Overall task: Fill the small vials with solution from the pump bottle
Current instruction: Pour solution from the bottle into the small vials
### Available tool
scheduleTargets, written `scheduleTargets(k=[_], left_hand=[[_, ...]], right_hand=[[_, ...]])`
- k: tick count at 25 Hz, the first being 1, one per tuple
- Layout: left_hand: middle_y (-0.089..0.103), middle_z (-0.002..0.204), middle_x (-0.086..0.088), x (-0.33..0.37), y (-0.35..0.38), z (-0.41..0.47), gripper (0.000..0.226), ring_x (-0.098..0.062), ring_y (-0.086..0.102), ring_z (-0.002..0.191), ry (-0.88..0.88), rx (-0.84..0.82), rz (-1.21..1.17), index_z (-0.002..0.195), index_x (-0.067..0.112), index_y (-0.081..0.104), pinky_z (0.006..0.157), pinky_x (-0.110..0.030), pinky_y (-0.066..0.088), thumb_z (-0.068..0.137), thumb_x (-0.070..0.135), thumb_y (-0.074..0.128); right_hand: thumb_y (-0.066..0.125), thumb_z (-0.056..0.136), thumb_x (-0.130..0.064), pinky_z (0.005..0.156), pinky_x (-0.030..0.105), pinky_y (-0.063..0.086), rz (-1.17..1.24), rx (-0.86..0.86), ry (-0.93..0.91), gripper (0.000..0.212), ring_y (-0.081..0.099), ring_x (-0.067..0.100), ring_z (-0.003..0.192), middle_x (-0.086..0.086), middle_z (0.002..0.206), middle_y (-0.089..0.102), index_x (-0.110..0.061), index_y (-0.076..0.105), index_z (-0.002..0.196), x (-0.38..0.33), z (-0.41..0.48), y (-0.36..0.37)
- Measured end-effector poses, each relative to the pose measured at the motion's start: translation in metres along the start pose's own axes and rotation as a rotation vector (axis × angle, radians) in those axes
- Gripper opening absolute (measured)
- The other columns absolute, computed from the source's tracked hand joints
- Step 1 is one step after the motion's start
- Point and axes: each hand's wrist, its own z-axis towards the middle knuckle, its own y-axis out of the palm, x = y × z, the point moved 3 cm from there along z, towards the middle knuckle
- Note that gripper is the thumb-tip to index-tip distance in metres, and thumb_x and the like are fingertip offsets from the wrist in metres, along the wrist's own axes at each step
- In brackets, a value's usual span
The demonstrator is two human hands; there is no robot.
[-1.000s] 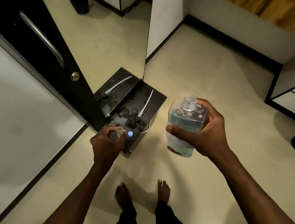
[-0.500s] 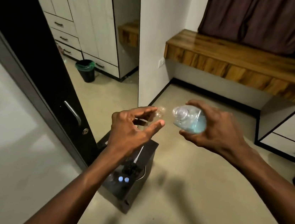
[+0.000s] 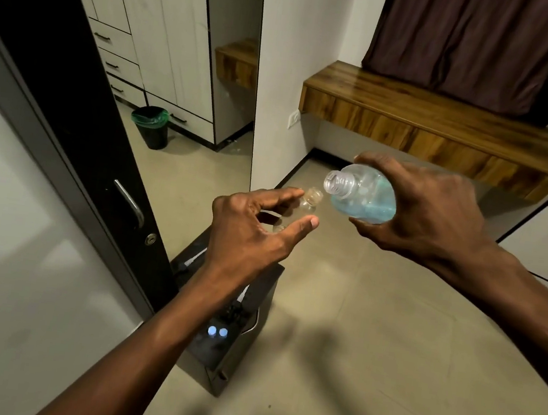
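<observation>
From the head camera, both arms are reaching out over the pale tiled floor (image 3: 370,340). The right hand (image 3: 438,210) is gripping the bottle (image 3: 360,197), fingers curling over its top and the thumb pressing in from below. The bottle is lying almost on its side in mid-air, with its open threaded neck pointing left (no pump or cap on it). Blue liquid is pooling along its lower side, short of the neck.

The left hand (image 3: 252,232) is pinching the vial (image 3: 303,207), a small clear one, between the thumb underneath and the fingers above. The vial is tilting up and to the right, and its open mouth is sitting just beside the bottle's neck, a little below it. Whether the two rims are touching, I cannot tell. No liquid is showing between them.

Down under the left forearm, a black box (image 3: 253,308) is standing on the floor against the dark door (image 3: 70,113), with two small blue lights (image 3: 217,331) glowing on its top. A metal handle (image 3: 130,203) is catching the light on that door. Further back, a wooden bench (image 3: 431,123) is running along the wall beneath a dark curtain (image 3: 475,42), and a black bin (image 3: 151,126) with a green liner is standing by the pale drawers.
</observation>
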Motion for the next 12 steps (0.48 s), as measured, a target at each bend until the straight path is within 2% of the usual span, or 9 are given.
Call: scheduleTargets(k=[5, 12], left_hand=[[0.080, 0.101, 0.009, -0.003, -0.001, -0.001, 0.043, 0.002, 0.075, 0.083, -0.001, -0.006, 0.004, 0.114, 0.017, 0.080, 0.074, -0.016, 0.060, 0.076, 0.033, 0.092], [0.079, 0.102, 0.009, -0.006, -0.004, -0.001, 0.044, 0.003, 0.074, 0.085, 0.001, -0.007, -0.011, 0.115, 0.016, 0.080, 0.075, -0.018, 0.061, 0.076, 0.033, 0.092]], right_hand=[[0.085, 0.070, -0.044, 0.065, 0.044, 0.057, -0.082, -0.022, -0.023, 0.081, 0.071, 0.040, 0.082, 0.015, 0.105, 0.074, -0.026, 0.049, 0.141, -0.003, 0.005, 0.000], [0.087, 0.070, -0.040, 0.066, 0.041, 0.056, -0.121, -0.047, -0.041, 0.081, 0.070, 0.040, 0.083, 0.015, 0.108, 0.074, -0.026, 0.052, 0.142, -0.011, 0.012, -0.001]])
